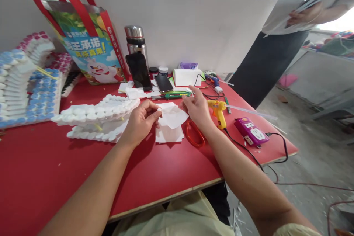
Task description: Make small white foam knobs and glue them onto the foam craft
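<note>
My left hand (142, 121) pinches the left edge of a thin white piece of paper (173, 116) between thumb and fingertips. The paper is held over a small stack of white paper sheets (169, 135) on the red table. My right hand (197, 106) is at the paper's right corner with its fingers apart; I cannot tell whether a fingertip touches it. Below the right hand lies a red loop-shaped handle (188, 138), its other end hidden. Just right of that hand rests a yellow glue gun (220, 113) with a clear glue stick in it.
White ridged pieces (88, 118) stand left of my left hand. A green utility knife (175, 95), a phone (163, 83) and a steel flask (135, 33) are farther back. A purple power strip (251, 131) trails cords at the right edge. Another person (293, 14) stands beyond.
</note>
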Demonstrator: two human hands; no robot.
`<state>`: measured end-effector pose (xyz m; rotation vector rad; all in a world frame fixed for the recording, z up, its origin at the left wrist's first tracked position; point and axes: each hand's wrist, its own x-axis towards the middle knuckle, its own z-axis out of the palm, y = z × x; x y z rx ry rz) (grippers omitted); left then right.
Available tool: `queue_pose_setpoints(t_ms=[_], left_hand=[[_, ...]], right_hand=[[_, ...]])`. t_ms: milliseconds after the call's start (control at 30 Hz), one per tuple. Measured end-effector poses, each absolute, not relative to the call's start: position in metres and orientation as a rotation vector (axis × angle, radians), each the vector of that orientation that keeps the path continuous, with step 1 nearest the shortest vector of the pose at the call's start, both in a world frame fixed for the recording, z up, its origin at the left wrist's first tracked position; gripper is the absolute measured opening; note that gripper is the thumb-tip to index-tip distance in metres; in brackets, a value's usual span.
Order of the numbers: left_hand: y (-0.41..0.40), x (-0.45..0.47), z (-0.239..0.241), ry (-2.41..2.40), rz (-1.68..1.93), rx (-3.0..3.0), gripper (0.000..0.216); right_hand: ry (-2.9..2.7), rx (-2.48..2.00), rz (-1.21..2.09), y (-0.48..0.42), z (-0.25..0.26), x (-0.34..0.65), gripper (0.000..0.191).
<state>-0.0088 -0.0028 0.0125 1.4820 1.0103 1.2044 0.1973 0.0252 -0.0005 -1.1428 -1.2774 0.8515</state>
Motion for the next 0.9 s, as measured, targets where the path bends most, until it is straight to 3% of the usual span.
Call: queue_pose_setpoints(t_ms=[300,900], left_hand=[[-0.005,-0.006,0.009,1.029,1.202,1.484,0.013],[-0.004,-0.007,0.007,1.024,1.225,1.495,0.013]], right_hand=[[-1.157,-1.083,0.524,0.021,0.021,0.212,0.087],[-1.306,-0.976,0.363,0.021,0.009,0.205,0.08]])
